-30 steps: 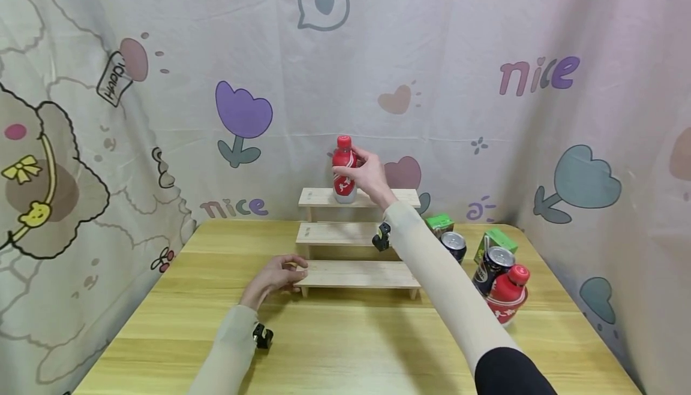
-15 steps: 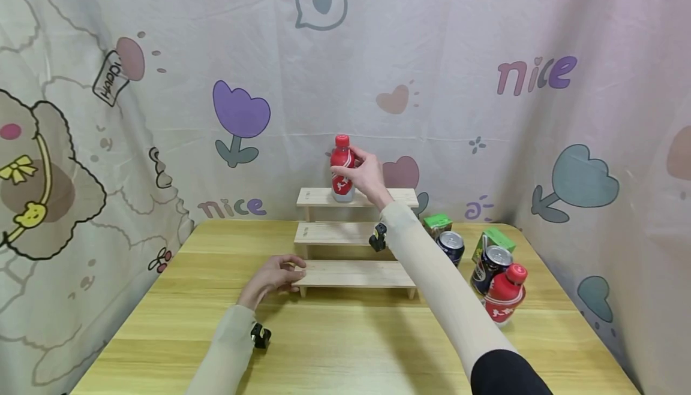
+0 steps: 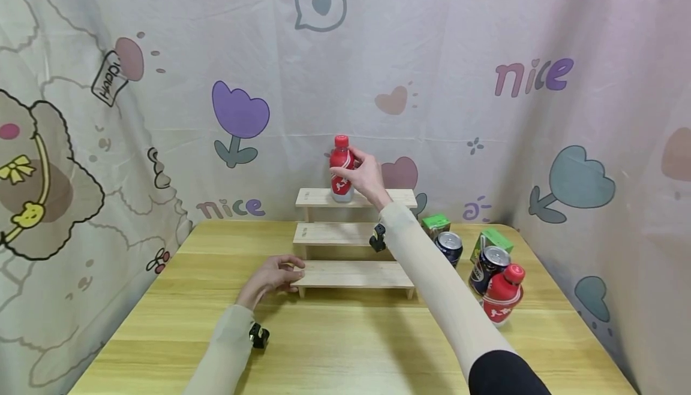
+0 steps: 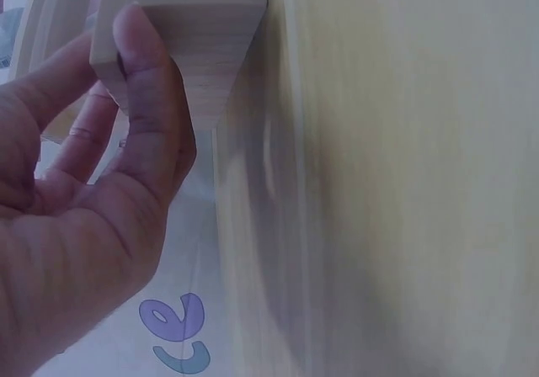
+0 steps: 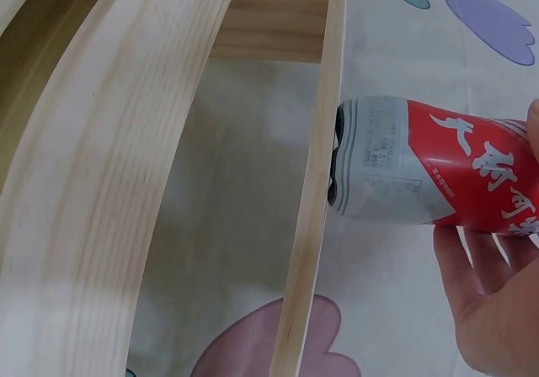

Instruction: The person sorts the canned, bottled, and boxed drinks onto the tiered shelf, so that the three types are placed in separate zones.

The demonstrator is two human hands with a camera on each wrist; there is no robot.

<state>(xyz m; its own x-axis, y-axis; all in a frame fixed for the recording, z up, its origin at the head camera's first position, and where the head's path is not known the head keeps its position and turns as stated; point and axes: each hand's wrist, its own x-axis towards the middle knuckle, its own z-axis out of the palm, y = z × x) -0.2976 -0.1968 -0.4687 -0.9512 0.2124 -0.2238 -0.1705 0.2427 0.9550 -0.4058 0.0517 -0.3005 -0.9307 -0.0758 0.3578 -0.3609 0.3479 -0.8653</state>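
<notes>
Bottle (image 3: pixel 339 159) upright on the wooden top tier (image 3: pixel 317 198), pinched between the right hand's (image 3: pixel 370 180) thumb and fingers; only the right wrist view shows its base's small print. The left hand (image 3: pixel 270 278) grips the bottom tier's (image 3: pixel 353 274) end.

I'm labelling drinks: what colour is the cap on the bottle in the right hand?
The cap is red; clearest in the head view.

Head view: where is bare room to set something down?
Bare: table left of the left hand and before the shelf; bottom tier right of that hand; top tier left of the held bottle. Crowded: right of the shelf, with cartons, cans and another bottle.
</notes>
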